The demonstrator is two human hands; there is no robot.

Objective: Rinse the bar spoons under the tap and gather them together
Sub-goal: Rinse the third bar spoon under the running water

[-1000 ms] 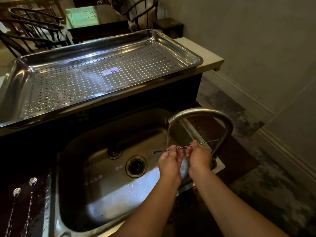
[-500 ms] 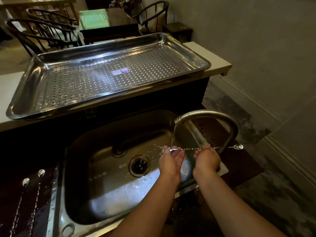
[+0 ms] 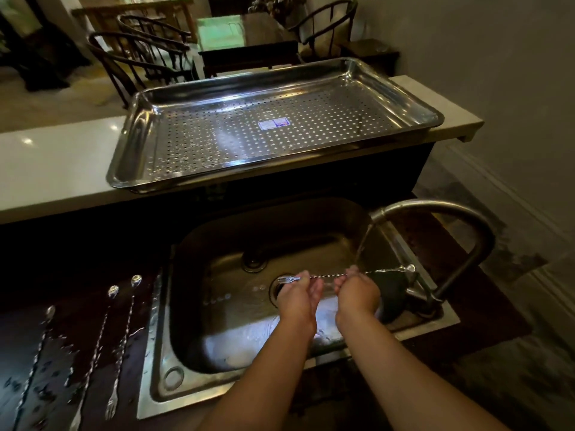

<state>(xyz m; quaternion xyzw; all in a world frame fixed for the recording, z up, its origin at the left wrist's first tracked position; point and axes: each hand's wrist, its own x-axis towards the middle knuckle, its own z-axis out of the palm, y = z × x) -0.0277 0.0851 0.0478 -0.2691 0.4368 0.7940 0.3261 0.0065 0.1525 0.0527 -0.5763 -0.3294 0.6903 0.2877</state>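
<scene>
Head view. Sink (image 3: 186, 306): steel basin set in a dark desk (image 3: 77, 275), landmark for all entries. Tap (image 3: 451, 219): curved spout at the sink's right rim, water running. Spoon (image 3: 326, 275): twisted stem held level over the sink under the stream, fork end left, bowl end right. Left hand (image 3: 298, 293): pinches the stem near the fork end. Right hand (image 3: 354, 290): fingers curled round the stem just beside the left. Three spoons (image 3: 99, 337): lying left of the sink on the wet desk. Tray (image 3: 404, 98): perforated, on the ledge behind the sink.
</scene>
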